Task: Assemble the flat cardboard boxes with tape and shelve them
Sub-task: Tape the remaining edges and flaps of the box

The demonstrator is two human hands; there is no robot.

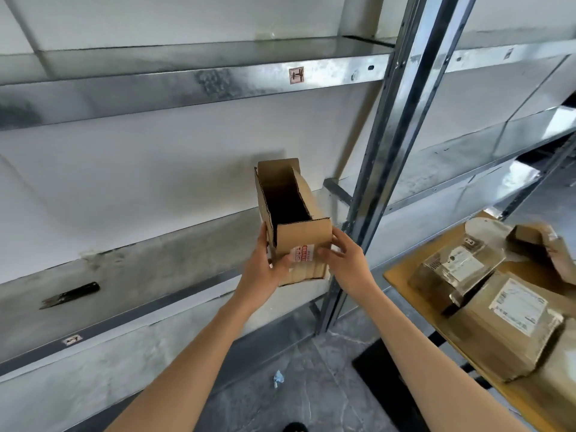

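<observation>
One cardboard box [304, 241] was the whole story: assembled, top open, held right between the hands. Its long axis ran straight away from the hands toward the wall, short end facing back at them. Left hand [263, 272] gripped the near left corner, thumb on the front face, fingers round the side. Right hand [346, 260] held the near right corner more loosely, thumb on the front, fingers curved on the side. Neither hand looked nearer, pretty even. Couldn't tell if the bottom touched the shelf [156, 266] just beyond and below the hands. My guess: a straight push forward along that axis would shelve it. Black snips [70, 295] lay well off left of the left hand; a desk [396, 275] with packages [461, 269] sat off right.
</observation>
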